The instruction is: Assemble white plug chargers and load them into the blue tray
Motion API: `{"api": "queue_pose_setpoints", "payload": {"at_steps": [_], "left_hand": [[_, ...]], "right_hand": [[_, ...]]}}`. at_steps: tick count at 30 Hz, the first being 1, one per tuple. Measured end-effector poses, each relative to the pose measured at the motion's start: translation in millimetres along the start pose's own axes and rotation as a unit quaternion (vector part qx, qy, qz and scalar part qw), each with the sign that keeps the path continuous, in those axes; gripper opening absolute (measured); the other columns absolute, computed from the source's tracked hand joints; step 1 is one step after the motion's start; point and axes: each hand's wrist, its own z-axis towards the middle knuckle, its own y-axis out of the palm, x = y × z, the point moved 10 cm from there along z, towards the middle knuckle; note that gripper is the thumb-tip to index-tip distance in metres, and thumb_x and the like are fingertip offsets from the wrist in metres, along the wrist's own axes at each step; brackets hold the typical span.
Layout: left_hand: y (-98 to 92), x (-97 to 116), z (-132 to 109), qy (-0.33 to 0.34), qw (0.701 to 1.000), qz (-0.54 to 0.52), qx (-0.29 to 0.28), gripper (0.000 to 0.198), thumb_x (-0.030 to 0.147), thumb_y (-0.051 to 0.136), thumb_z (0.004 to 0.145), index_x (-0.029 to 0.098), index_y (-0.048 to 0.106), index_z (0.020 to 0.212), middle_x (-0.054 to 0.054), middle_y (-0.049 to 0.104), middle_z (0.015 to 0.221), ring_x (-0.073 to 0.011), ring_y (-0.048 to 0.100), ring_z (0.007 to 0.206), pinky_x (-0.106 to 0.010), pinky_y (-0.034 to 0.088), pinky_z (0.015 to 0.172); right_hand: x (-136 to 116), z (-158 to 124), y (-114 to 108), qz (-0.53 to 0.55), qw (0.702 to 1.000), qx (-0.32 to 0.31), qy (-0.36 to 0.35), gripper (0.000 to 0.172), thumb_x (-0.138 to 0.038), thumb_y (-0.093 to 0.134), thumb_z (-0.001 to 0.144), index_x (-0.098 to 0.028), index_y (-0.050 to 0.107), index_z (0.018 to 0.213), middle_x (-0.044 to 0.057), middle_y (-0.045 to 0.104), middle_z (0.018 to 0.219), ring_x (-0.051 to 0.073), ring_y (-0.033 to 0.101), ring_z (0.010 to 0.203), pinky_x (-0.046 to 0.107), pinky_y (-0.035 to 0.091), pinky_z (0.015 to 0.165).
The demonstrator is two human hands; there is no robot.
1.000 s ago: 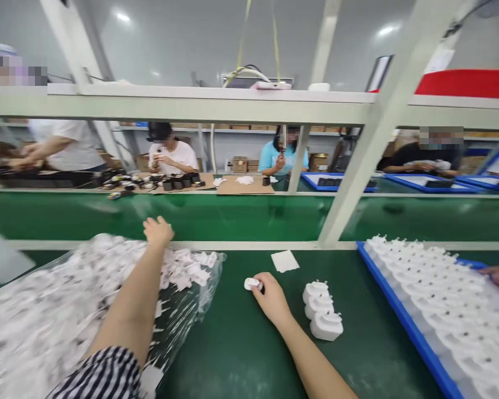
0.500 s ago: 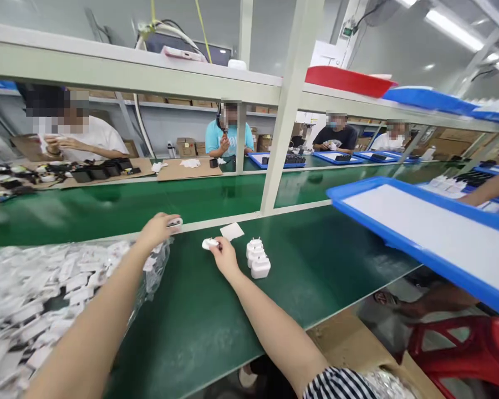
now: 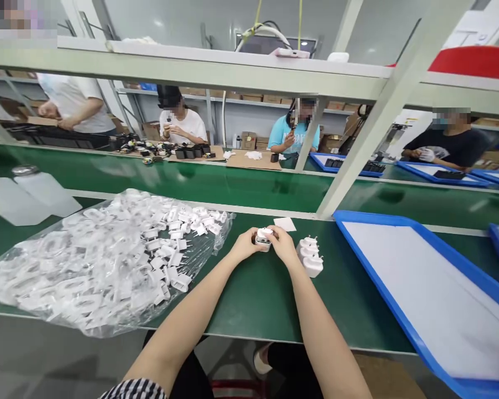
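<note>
My left hand and my right hand meet over the green bench, fingers closed on a small white plug adapter from its two sides. A rounded top piece sits at its upper end, with a dark gap showing below it. Whether the two pieces are fully joined I cannot tell. Just right of my right hand, several white plug adapters stand in a short row, pins up. Behind that hand lies a small white paper square. Left of my left hand, a clear plastic bag is spread under many loose white plug pieces.
A blue tray with a white lining lies at the right, overhanging the bench's front edge. White translucent bottles are at far left. A slanted post and shelf beam stand ahead. Several people work across the green belt.
My left hand has moved from beside the bag to meet my right hand, bringing their white pieces together. My view has swung left. The blue tray, formerly raised, now rests lower on the bench.
</note>
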Motion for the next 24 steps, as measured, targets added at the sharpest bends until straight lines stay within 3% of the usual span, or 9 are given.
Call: {"api": "queue_pose_setpoints", "payload": {"at_steps": [4, 12, 17, 24], "left_hand": [[-0.4, -0.5, 0.4, 0.002, 1.0, 0.01, 0.007, 0.047, 0.016, 0.062, 0.051, 0.018, 0.043, 0.094, 0.001, 0.056, 0.082, -0.0126, 0.053, 0.074, -0.023, 0.041, 0.068], [-0.5, 6.1, -3.0, 0.012, 0.997, 0.073, 0.0, 0.034, 0.02, 0.059, 0.055, 0.02, 0.048, 0.087, 0.004, 0.055, 0.079, -0.0111, 0.051, 0.067, -0.02, 0.04, 0.062], [1.7, 6.3, -4.5, 0.004, 0.993, 0.12, -0.012, 0.035, 0.025, 0.057, 0.059, 0.02, 0.048, 0.093, 0.002, 0.056, 0.082, -0.0121, 0.052, 0.068, -0.02, 0.04, 0.063], [-0.2, 15.1, -6.5, 0.001, 0.966, 0.255, -0.027, 0.042, 0.024, 0.054, 0.063, 0.02, 0.048, 0.104, -0.003, 0.057, 0.092, -0.0193, 0.052, 0.084, -0.025, 0.038, 0.072]], "right_hand": [[-2.5, -1.4, 2.7, -0.035, 0.999, -0.034, -0.007, 0.019, -0.026, 0.042, 0.064, -0.02, 0.054, 0.079, 0.001, 0.056, 0.08, 0.015, 0.051, 0.072, 0.029, 0.039, 0.069], [-3.5, -3.5, 9.4, -0.091, 0.992, -0.09, 0.0, 0.017, -0.024, 0.045, 0.064, -0.022, 0.056, 0.078, -0.001, 0.057, 0.075, 0.014, 0.052, 0.069, 0.026, 0.039, 0.064], [-3.3, -4.9, 9.1, -0.132, 0.986, -0.102, 0.015, 0.02, -0.025, 0.045, 0.066, -0.022, 0.056, 0.083, 0.0, 0.059, 0.076, 0.015, 0.053, 0.071, 0.027, 0.039, 0.065], [-3.5, -0.4, 9.2, -0.195, 0.971, -0.128, 0.046, 0.016, -0.021, 0.049, 0.065, -0.02, 0.059, 0.078, 0.002, 0.059, 0.088, 0.017, 0.052, 0.081, 0.025, 0.036, 0.069]]}}
